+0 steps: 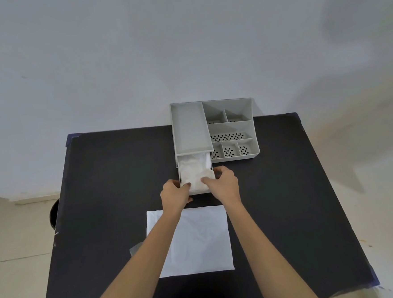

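A grey plastic organiser (230, 128) stands at the far edge of the black table (114, 189). Its drawer (199, 191) is pulled out toward me on the left side and holds crumpled white cloth (195, 169). My left hand (174, 194) grips the drawer's near left corner, thumb on the cloth. My right hand (223, 182) grips the near right corner, thumb pressing the cloth and fingers curled over the drawer's side wall. A folded white cloth (197, 242) lies flat on the table beneath my forearms.
The organiser's right part has several open compartments (229, 136) with perforated floors. A pale wall rises right behind the table. A dark round object (54, 213) shows past the table's left edge, over a tiled floor.
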